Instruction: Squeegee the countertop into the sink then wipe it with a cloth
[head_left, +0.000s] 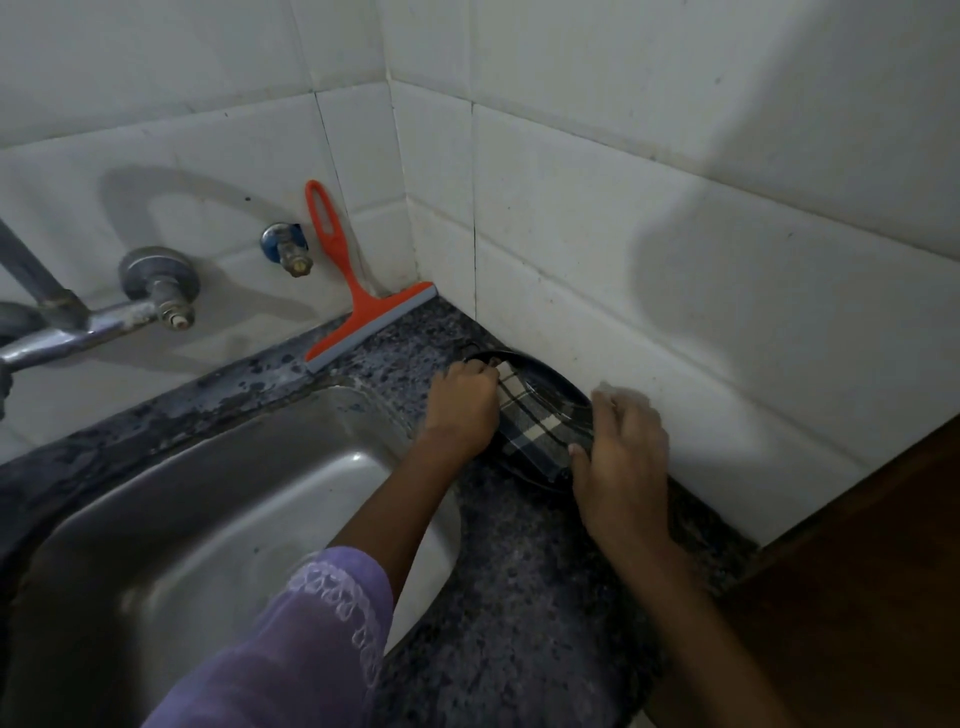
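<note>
squeegee (358, 291) parked against wall, seemingly finished with. checked cloth (535, 426) pinched by left hand (460, 402) fingers, right hand (621, 462) fingers curled at its edge; counter (519, 597) wiping likely left.

The sink (208, 493) is smooth grey metal with a soft shine. The countertop (519, 597) looks like speckled dark stone, wet and patchy behind the sink. The squeegee (358, 301) is bright orange plastic, smooth, with a grey edge that may be rubber. The cloth (530, 421) is soft checked fabric, matt. The wall tiles (675, 260) are white, smooth and a bit glossy. The tap (104, 317) is dull, worn metal. The sleeve (291, 649) is thin purple cloth with stitched trim.
</note>
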